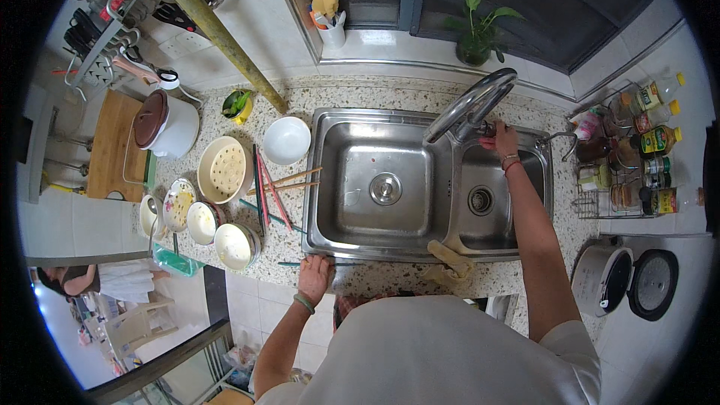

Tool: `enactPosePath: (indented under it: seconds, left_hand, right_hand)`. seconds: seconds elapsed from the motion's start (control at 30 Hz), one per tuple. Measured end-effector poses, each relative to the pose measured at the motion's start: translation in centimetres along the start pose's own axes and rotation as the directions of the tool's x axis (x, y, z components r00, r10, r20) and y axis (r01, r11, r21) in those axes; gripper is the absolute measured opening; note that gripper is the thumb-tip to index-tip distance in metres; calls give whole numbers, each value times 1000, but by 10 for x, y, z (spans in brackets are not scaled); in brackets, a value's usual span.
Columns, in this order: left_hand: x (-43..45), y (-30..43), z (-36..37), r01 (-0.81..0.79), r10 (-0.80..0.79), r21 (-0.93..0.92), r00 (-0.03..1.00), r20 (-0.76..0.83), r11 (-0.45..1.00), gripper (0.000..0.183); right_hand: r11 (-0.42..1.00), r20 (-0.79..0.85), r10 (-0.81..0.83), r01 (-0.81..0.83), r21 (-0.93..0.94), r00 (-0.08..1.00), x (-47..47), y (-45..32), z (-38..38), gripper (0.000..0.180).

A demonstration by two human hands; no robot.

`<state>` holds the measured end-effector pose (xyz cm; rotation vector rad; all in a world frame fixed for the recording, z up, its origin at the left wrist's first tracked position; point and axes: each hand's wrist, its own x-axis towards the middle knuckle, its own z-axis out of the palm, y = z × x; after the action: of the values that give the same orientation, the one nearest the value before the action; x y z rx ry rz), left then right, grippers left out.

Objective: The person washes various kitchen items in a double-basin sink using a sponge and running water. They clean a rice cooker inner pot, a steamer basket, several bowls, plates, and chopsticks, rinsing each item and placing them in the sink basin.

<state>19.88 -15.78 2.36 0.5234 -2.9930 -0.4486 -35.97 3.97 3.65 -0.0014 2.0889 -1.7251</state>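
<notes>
My left hand (315,274) rests at the counter's front edge, over a dark green chopstick (289,264) that lies along the edge; whether the fingers grip it cannot be told. Behind the small right basin, my right hand (504,139) is at the base of the chrome faucet (478,101), with something red (487,143) at its fingertips. The double steel sink (388,225) has no dishes in it. A yellowish cloth (450,263) hangs over its front rim. Left of the sink lie red chopsticks (274,191) and wooden chopsticks (292,179).
Used bowls (234,246), a white bowl (287,140) and a perforated cream basin (225,170) stand left of the sink. A lidded white pot (177,129) is behind them. A condiment rack (624,169) stands right. Another person (84,281) is in the far room.
</notes>
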Motion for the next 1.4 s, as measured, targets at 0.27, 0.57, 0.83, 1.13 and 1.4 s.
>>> enactPosePath:
  seconds: [0.27, 0.57, 0.83, 1.13, 1.4]
  left_hand:
    - [12, 36, -12, 265, -297, -546, 954, 32, 795, 16]
    - [91, 69, -17, 491, -435, -829, 706, 559, -268, 20]
    - [180, 80, 43, 287, -200, -537, 710, 675, -793, 25]
    - [250, 100, 36, 400, -245, -630, 680, 691, -666, 34]
    - [217, 108, 23, 535, -241, -727, 708, 663, -430, 38]
  right_hand:
    - [959, 95, 78, -101, 266, 992, 18, 30, -15, 54]
    - [958, 71, 113, -127, 258, 991, 7, 19, -12, 54]
    - [958, 87, 55, -77, 275, 995, -1, 14, -8, 54]
    - [958, 199, 189, -225, 180, 962, -54, 73, 15, 41]
    - [928, 551, 213, -344, 146, 807, -167, 104, 155, 33]
